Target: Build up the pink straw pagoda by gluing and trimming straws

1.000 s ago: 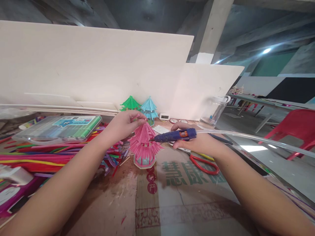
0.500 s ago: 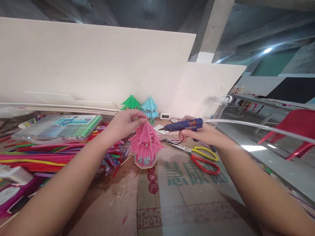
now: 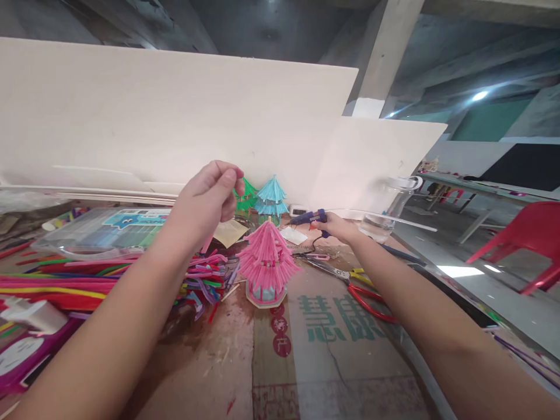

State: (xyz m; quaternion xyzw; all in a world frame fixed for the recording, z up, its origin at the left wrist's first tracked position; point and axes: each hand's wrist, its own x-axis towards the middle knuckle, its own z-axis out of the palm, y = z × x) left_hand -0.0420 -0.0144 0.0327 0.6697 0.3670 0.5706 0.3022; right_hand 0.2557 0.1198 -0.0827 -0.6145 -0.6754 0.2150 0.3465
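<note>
A pink tiered pagoda model (image 3: 268, 262), made of fuzzy stems on a pale base, stands upright on the table between my hands. My left hand (image 3: 214, 195) is raised to its upper left, apart from it, with thumb and fingertips pressed together; whatever they may hold is too small or hidden. My right hand (image 3: 339, 226) grips a blue hot glue gun (image 3: 310, 217) low over the table, behind and right of the model. Its nozzle points left, and a clear glue stick (image 3: 385, 216) sticks out of its back. Scissors (image 3: 370, 300) with red and yellow handles lie near my right forearm.
Behind stand a green pagoda (image 3: 246, 195) and a blue pagoda (image 3: 271, 195), before a white board (image 3: 175, 116). Fuzzy stems (image 3: 56, 286) and a marker case (image 3: 87, 236) lie left. A clear jug (image 3: 389, 204) stands right, and a yellowish paper (image 3: 230, 232) lies behind the model.
My left hand has let go of the pink pagoda's top and moved up and left. My right hand has moved the glue gun back and lower, away from the model.
</note>
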